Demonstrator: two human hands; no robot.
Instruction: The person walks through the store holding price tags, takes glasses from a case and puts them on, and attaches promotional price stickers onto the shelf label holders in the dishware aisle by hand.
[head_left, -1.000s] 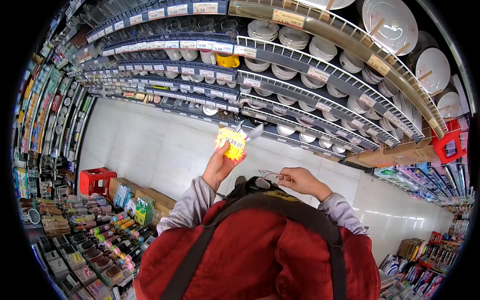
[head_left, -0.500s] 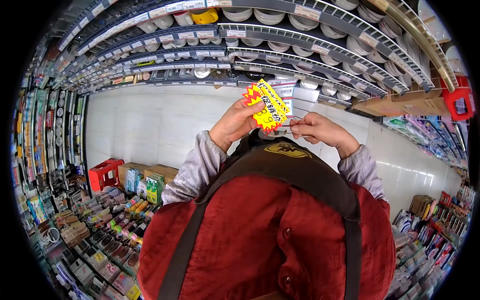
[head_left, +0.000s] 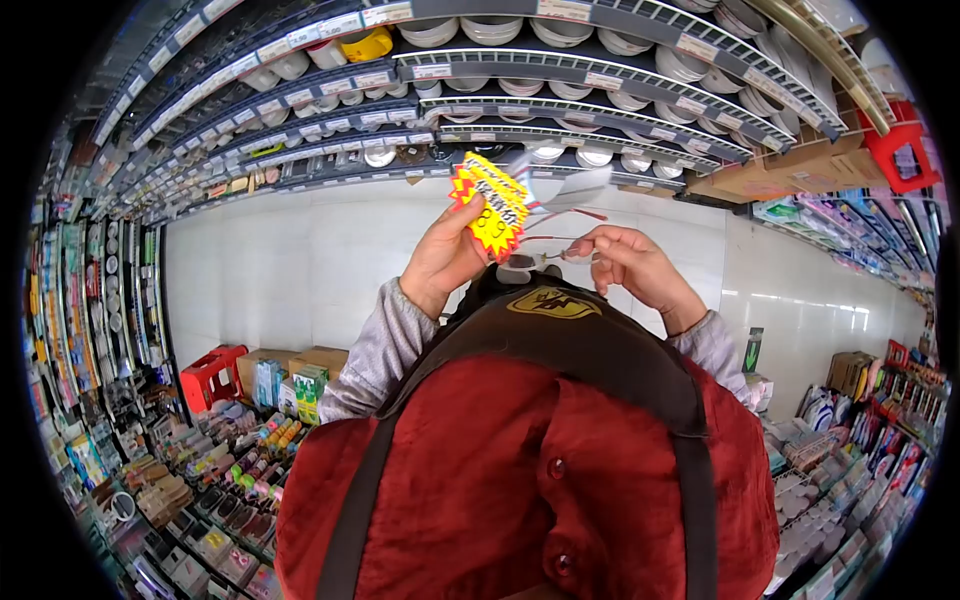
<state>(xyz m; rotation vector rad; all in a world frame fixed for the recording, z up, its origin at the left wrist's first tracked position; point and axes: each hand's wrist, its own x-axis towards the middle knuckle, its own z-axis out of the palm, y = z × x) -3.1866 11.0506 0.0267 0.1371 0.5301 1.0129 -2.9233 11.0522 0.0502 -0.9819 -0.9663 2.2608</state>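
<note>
My left hand is closed on a yellow price tag with a jagged red edge and black characters. Behind that tag, paler white cards fan out to the right, blurred by motion. A pair of eyeglasses with thin reddish arms is pinched by the fingertips of my right hand. Its lenses are close to my apron front, just below the tag, and its arms point toward the cards. Both hands are raised in front of my chest.
Ahead stand shelves of white bowls, with a yellow mug at upper left. A red plastic stool is at left beside cardboard boxes, another red stool at upper right. Racks of small goods flank the pale tiled floor.
My right hand has drawn a little away from the left, and more of the eyeglasses shows. The tag and cards have shifted left in the view, as have the shelves.
</note>
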